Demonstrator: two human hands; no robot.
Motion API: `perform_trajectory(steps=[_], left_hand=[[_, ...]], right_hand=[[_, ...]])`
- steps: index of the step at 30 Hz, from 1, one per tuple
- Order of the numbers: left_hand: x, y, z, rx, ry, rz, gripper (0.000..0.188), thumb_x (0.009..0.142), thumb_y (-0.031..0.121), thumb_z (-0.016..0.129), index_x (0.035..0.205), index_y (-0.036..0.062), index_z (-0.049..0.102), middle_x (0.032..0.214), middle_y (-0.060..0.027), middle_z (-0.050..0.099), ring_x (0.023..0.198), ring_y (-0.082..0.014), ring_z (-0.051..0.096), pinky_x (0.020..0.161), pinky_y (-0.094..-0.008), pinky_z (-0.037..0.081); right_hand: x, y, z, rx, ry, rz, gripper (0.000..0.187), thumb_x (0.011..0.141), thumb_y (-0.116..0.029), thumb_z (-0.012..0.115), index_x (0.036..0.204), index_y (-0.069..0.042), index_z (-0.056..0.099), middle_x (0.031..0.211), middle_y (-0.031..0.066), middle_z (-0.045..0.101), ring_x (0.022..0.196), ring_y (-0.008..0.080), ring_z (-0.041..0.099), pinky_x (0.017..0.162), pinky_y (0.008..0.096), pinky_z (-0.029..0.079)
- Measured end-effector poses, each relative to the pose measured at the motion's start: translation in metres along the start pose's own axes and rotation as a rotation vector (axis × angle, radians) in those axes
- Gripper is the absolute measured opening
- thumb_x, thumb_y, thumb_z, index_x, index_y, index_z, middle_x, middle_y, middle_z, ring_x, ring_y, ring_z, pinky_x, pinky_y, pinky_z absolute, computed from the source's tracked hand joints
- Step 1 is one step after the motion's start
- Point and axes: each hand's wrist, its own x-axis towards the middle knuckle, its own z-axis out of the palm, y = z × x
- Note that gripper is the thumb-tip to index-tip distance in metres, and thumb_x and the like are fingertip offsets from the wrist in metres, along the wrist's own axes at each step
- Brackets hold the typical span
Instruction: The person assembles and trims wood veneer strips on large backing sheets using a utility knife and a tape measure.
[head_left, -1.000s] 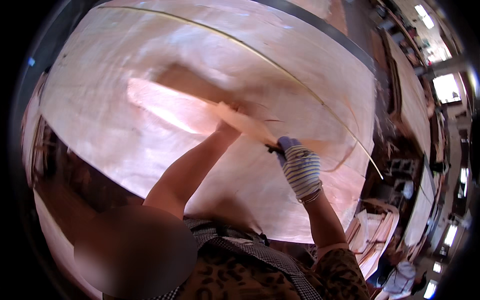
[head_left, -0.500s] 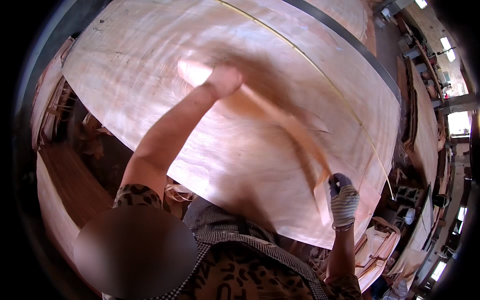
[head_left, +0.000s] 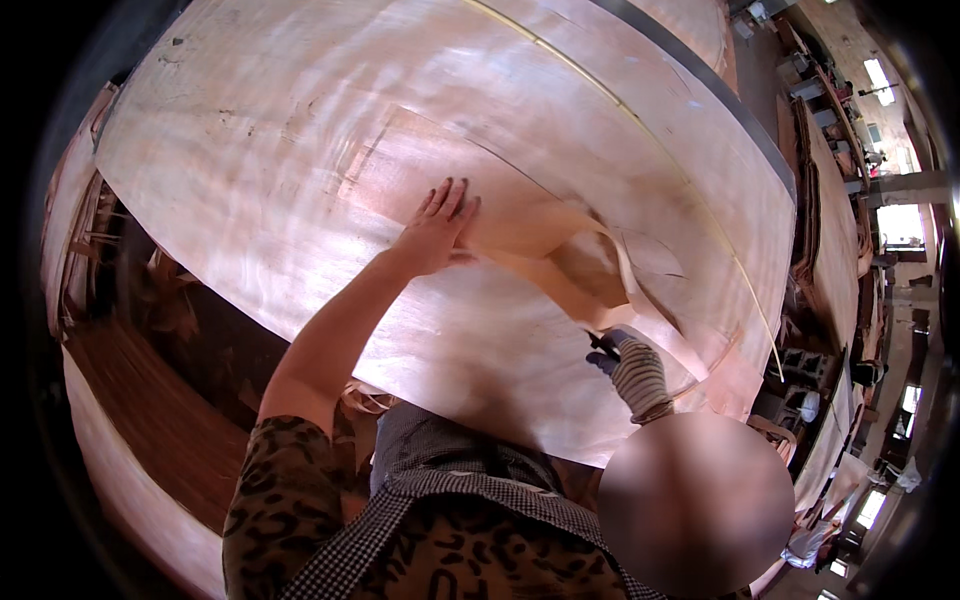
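A thin, pale brown strip of wood veneer lies across a large wood sheet; its right part curls up off the sheet in a loop. My bare left hand presses on the strip's near edge, palm down and fingers spread. At the strip's right part, next to the curl, is my right hand in a striped glove with dark fingers. Those fingers are bent closed around a small dark thing, which I cannot make out.
A long thin yellowish rod crosses the far right of the sheet. Stacked veneer stands at the lower left, with scraps beside it. More sheets lean at the right, near grey blocks. A dark edge borders the sheet's far side.
The strip, raised and blurred before, now lies mostly flat with its right part curled. My left hand has opened flat on it. The right hand has moved left and away from me.
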Motion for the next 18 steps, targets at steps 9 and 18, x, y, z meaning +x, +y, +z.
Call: perform_trajectory(steps=[9,18], left_hand=[[0.012,-0.101,-0.011,0.176,0.335,-0.416,0.043,0.089,0.024,0.035,0.129,0.0083,0.036,0.136,-0.0053,0.032,0.127,-0.0232,0.027,0.105,-0.0367,0.021],[0.023,-0.097,-0.013,0.031,0.387,-0.484,0.045,0.086,0.016,0.031,0.130,0.0075,0.032,0.138,-0.0080,0.029,0.129,-0.0236,0.024,0.106,-0.0354,0.018]], right_hand=[[0.141,-0.105,0.016,0.328,0.150,-0.295,0.013,0.082,-0.014,0.051,0.091,-0.005,0.050,0.073,0.0208,0.056,0.067,0.0375,0.055,0.057,0.0438,0.042],[0.296,-0.237,0.093,0.001,-0.141,0.148,0.031,0.087,-0.023,0.036,0.112,-0.007,0.041,0.099,0.0221,0.058,0.091,0.0370,0.056,0.072,0.0486,0.045]])
